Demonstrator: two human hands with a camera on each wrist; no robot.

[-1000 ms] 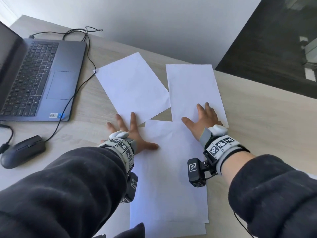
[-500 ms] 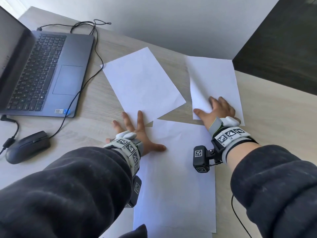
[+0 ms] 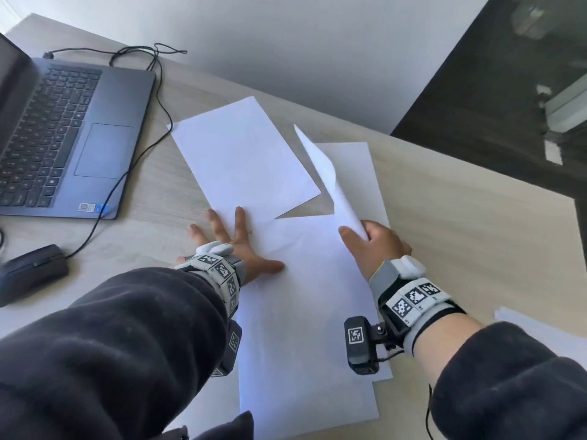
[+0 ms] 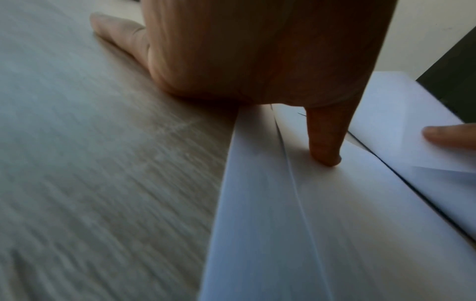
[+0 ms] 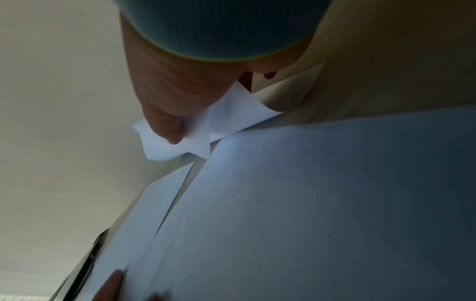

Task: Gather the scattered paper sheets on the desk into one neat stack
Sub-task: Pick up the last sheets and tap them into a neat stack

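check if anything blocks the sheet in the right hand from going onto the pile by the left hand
Nothing visible does. The right hand pinches the lifted sheet right beside the pile, which the left hand presses flat; only bare paper lies between.

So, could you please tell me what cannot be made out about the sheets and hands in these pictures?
- Head view: the near sheet's lower left is hidden by the left sleeve; the sheet count is unclear.
- Head view: the right hand's fingers lie behind the lifted sheet.
- Head view: paper at the right edge is cut off.
- Right wrist view: blurred.
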